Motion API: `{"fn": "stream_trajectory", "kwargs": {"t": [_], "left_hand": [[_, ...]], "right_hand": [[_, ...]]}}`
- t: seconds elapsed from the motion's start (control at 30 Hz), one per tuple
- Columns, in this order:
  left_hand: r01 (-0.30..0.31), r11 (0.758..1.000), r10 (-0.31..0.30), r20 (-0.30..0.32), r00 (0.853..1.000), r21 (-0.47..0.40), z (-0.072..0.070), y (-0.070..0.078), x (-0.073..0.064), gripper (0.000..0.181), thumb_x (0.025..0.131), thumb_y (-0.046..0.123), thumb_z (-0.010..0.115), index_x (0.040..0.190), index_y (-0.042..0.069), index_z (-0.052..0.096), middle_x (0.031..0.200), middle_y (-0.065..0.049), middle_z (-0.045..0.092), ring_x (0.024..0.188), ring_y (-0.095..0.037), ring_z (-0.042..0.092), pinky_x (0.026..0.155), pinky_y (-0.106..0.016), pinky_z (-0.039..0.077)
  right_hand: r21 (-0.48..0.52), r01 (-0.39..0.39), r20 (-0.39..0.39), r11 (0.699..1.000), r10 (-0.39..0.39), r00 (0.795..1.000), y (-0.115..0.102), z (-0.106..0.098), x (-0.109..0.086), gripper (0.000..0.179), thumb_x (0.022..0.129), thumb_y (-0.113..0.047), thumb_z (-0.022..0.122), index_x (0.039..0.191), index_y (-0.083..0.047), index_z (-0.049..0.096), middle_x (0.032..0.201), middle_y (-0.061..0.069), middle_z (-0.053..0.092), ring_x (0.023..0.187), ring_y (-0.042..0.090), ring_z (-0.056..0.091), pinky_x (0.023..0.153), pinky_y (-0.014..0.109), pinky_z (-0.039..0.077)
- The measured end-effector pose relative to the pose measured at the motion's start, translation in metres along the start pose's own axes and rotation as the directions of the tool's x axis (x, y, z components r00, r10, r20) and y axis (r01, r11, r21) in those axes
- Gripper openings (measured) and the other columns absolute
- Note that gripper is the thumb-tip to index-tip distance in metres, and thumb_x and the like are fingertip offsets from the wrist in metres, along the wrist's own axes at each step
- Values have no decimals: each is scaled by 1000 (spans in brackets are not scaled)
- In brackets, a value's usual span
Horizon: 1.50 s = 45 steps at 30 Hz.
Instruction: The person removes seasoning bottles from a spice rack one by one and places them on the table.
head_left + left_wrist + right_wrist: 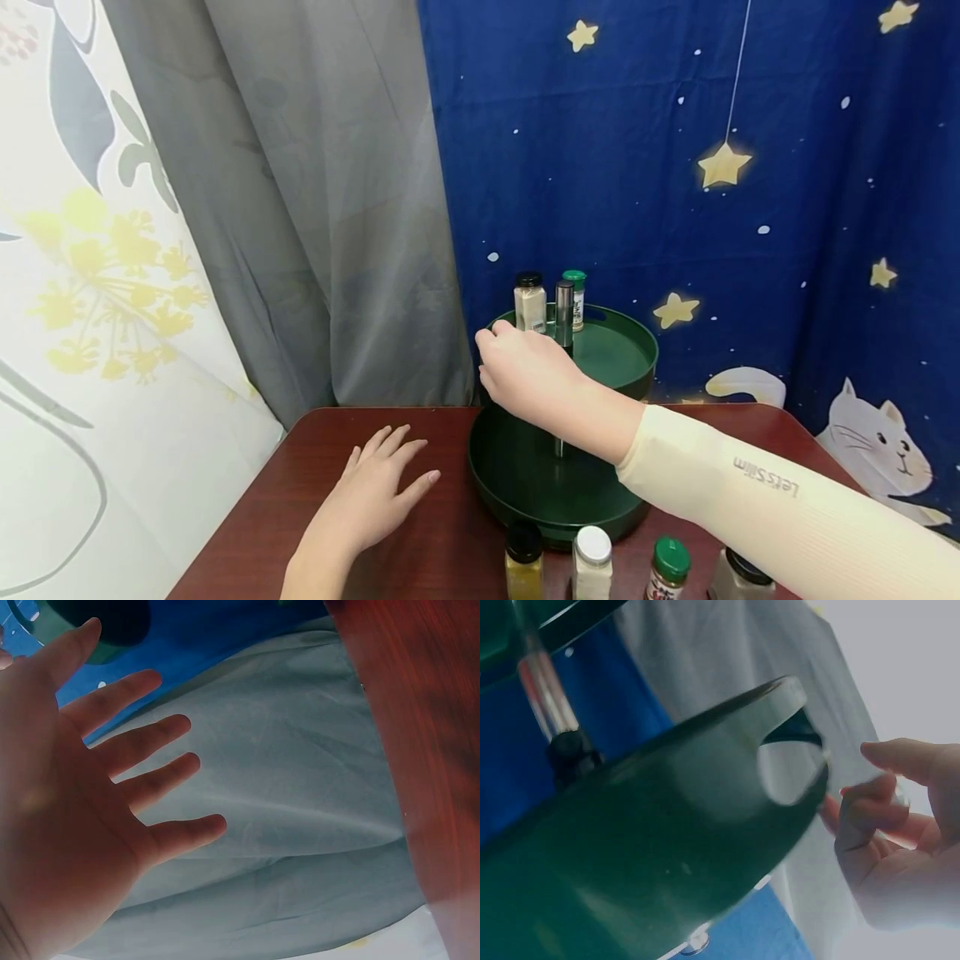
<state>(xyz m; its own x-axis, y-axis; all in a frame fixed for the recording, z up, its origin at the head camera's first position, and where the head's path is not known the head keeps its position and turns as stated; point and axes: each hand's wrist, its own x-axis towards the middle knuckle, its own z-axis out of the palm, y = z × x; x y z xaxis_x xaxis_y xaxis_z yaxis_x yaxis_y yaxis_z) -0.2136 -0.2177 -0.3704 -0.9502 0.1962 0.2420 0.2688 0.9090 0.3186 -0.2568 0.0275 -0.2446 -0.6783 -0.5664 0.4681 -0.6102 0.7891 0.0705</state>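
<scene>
At the left rim of the upper tray (611, 354) of a two-tier green turntable is my right hand (532, 367), its fingers loosely bent. In the right wrist view, this hand (900, 832) is beside the oval handle hole, thumb apart from the fingers, one fingertip right at the tray's edge. A black-lidded jar of pale powder (530, 307) and a green-capped shaker (578, 312) stand on the upper tray beside the metal post (564, 308). My left hand (367, 500), fingers spread and holding nothing, is over the table left of the lower tray (525, 475).
Along the near side stand a black-capped bottle of yellow spice (523, 571), a white-lidded jar (592, 567), a green-capped shaker (667, 567) and another black-lidded jar (738, 579). The red-brown table (427, 533) backs onto grey (375, 250) and blue (600, 167) curtains.
</scene>
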Motion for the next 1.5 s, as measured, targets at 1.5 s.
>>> {"fn": "stream_trajectory", "kwargs": {"t": [1.5], "left_hand": [[-145,986,160,-203,966,85,-2,20,13,78,104,58,61,167,19,37,178,-9,24,165,-38,24,129,-67,27]], "right_hand": [[-208,111,86,972,-95,992,45,-11,-66,13,96,-14,79,95,-10,67,84,4,66,65,18,65,60,29,59]]}}
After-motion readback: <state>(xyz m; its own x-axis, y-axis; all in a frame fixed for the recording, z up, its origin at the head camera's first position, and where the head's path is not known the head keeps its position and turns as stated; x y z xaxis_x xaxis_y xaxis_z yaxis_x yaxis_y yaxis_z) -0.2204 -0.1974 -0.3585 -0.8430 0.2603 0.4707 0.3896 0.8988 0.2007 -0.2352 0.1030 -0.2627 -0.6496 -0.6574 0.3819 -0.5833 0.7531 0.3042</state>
